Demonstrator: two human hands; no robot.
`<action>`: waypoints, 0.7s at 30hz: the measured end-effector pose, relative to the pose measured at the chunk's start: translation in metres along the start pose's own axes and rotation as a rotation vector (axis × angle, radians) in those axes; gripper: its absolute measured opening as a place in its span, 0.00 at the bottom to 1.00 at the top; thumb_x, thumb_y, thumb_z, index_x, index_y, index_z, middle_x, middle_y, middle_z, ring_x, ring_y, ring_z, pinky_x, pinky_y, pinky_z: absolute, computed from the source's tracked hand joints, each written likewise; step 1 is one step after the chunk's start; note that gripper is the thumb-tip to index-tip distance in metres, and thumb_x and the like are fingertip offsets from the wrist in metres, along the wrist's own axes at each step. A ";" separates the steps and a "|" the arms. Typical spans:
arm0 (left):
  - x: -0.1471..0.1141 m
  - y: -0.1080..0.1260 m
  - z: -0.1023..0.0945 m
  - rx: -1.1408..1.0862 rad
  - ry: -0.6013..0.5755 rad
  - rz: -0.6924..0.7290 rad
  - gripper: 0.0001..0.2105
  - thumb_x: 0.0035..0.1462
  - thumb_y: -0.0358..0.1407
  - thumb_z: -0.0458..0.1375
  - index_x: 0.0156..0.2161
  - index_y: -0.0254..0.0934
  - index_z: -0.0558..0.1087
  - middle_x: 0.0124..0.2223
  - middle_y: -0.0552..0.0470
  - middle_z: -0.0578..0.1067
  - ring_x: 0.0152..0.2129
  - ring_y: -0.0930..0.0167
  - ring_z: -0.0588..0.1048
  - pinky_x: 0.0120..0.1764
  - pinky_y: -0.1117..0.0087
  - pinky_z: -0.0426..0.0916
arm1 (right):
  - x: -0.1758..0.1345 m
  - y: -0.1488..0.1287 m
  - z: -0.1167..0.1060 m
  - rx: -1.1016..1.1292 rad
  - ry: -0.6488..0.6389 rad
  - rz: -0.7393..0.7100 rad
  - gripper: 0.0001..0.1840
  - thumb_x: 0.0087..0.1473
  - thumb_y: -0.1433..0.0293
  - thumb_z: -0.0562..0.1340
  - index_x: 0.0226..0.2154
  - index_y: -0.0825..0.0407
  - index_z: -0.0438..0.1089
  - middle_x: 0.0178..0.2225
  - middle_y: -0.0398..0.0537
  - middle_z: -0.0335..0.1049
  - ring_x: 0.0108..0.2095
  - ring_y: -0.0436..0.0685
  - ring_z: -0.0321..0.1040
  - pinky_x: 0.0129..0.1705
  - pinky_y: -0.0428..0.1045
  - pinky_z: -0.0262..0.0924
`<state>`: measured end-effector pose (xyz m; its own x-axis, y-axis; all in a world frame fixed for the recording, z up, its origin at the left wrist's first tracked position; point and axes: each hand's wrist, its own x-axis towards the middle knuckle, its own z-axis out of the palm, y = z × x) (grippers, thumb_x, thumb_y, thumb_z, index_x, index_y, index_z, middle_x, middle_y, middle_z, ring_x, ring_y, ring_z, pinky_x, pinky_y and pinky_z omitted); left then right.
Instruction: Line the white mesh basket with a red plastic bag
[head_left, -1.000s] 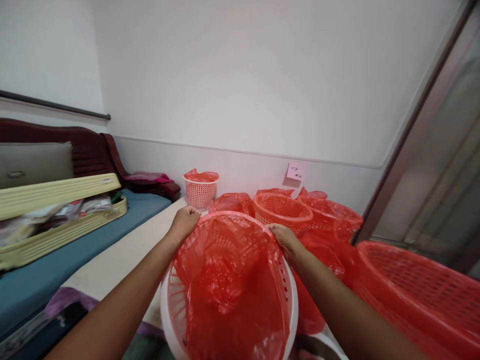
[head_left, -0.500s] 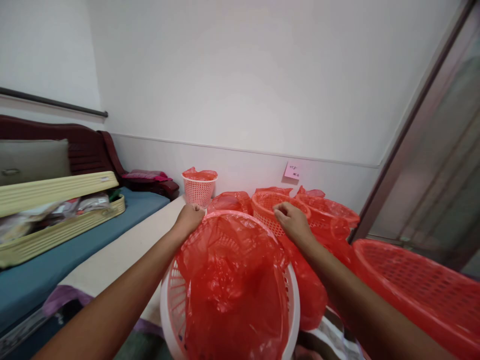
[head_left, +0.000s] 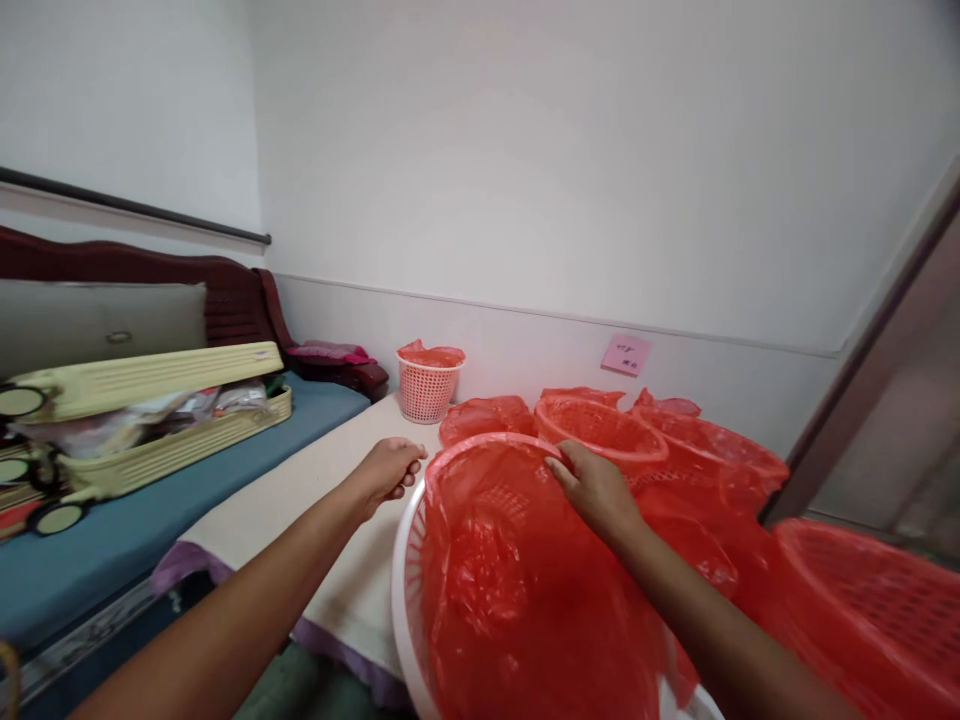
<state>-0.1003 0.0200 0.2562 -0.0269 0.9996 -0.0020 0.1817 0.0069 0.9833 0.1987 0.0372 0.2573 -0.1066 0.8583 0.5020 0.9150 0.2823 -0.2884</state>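
Directly in front of me a large white plastic basket [head_left: 406, 590] leans with its mouth toward me. A thin red plastic bag [head_left: 517, 620] lines it and covers the far part of its rim. My right hand [head_left: 596, 490] grips the bag at the far rim, thumb on the inner side. Just left of the rim, my left hand [head_left: 390, 472] is closed in a pinch, apart from the basket. What its fingertips hold, if anything, is too small to make out.
Behind stands a small pink lined basket [head_left: 426, 388]. Red lined baskets [head_left: 607, 425] crowd the right, with a large red basket [head_left: 877, 600] nearest. An open yellow suitcase [head_left: 180, 445] lies on the blue bed [head_left: 120, 550]. A pink note [head_left: 626, 355] is on the wall.
My view has turned left, so the surroundings sit further right. My right hand has come down onto the far rim and bag. My left hand has come away from the rim, leftward.
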 end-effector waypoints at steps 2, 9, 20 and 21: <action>-0.019 0.001 -0.005 0.023 0.102 0.082 0.11 0.57 0.42 0.53 0.28 0.38 0.65 0.20 0.61 0.63 0.15 0.76 0.60 0.20 0.74 0.51 | -0.001 0.003 0.000 -0.038 0.010 0.025 0.10 0.58 0.62 0.55 0.28 0.48 0.59 0.24 0.42 0.62 0.25 0.53 0.57 0.28 0.47 0.41; -0.097 0.002 0.028 0.572 0.125 0.502 0.21 0.47 0.50 0.63 0.47 0.49 0.75 0.24 0.53 0.71 0.20 0.67 0.64 0.27 0.68 0.47 | 0.000 -0.008 0.002 -0.120 0.016 0.034 0.11 0.58 0.62 0.55 0.27 0.49 0.59 0.25 0.44 0.65 0.25 0.54 0.56 0.27 0.47 0.39; -0.087 -0.027 0.004 0.326 0.128 0.373 0.14 0.56 0.44 0.56 0.24 0.40 0.64 0.21 0.57 0.65 0.20 0.72 0.63 0.27 0.70 0.51 | -0.008 -0.016 -0.002 -0.161 0.026 0.044 0.12 0.59 0.61 0.54 0.27 0.48 0.57 0.25 0.42 0.64 0.25 0.53 0.55 0.27 0.47 0.39; -0.085 -0.032 0.001 0.147 0.119 0.295 0.14 0.54 0.45 0.58 0.23 0.40 0.64 0.20 0.58 0.64 0.18 0.73 0.62 0.25 0.71 0.52 | -0.007 -0.015 -0.002 -0.160 0.026 0.047 0.12 0.59 0.61 0.54 0.27 0.48 0.57 0.25 0.42 0.63 0.25 0.53 0.56 0.27 0.47 0.39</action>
<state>-0.1030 -0.0649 0.2242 -0.0651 0.9492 0.3080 0.3381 -0.2694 0.9017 0.1862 0.0259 0.2594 -0.0540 0.8572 0.5122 0.9693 0.1682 -0.1792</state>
